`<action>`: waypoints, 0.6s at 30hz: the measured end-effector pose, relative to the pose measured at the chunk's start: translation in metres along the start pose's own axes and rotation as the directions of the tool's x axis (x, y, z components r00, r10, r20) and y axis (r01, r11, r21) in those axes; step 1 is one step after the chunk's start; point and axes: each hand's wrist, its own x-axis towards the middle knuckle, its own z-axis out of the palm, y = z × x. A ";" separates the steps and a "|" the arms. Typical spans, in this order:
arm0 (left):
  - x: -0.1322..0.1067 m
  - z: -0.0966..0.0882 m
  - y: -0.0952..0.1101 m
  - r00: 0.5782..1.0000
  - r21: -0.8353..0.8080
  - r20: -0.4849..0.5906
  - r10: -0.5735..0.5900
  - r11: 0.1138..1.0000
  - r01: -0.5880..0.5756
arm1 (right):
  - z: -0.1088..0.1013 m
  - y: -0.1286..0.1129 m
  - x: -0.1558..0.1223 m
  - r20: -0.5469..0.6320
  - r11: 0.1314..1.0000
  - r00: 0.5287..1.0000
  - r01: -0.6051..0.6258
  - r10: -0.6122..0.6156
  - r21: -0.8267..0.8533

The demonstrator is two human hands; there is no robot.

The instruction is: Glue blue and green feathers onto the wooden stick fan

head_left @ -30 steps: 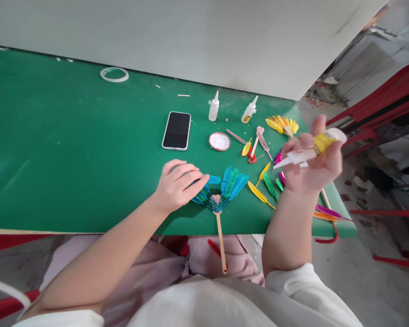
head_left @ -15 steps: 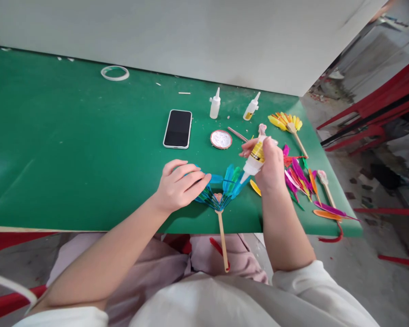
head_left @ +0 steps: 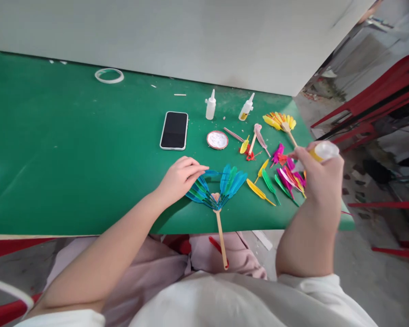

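Note:
A fan of blue and green feathers [head_left: 225, 184] on a wooden stick [head_left: 221, 236] lies at the near edge of the green table [head_left: 71, 150]. My left hand [head_left: 180, 179] rests on the fan's left feathers with its fingers stretched out, pressing them flat. My right hand [head_left: 318, 175] is raised over the table's right end and grips a small glue bottle [head_left: 322, 151] with a yellow label. Loose pink, green, yellow and orange feathers [head_left: 282, 177] lie just left of and under that hand.
A black phone [head_left: 174, 130] lies face up mid-table. Behind the fan are a round lid [head_left: 217, 140], two small glue bottles [head_left: 210, 105] [head_left: 246, 108], a yellow feather fan [head_left: 281, 122] and a tape ring [head_left: 109, 75]. Red chairs [head_left: 381, 104] stand to the right.
My right hand brought the glue bottle down to the blue fan, then pulled it back to the right above the loose feathers. My left hand slid slightly and its fingers flattened on the fan.

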 end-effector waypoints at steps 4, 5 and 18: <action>0.005 -0.008 0.005 0.977 -0.169 0.110 -0.183 0.965 0.200 | -0.049 0.031 -0.019 0.273 0.802 0.935 -0.022 0.229 -0.596; 0.006 -0.010 0.006 0.967 -0.193 0.124 -0.222 0.951 0.242 | -0.054 0.036 -0.027 0.328 0.748 0.908 0.024 0.262 -0.664; 0.003 -0.008 -0.005 0.918 -0.322 0.101 -0.384 0.860 0.395 | -0.042 0.049 -0.057 0.399 0.614 0.837 0.098 0.375 -0.783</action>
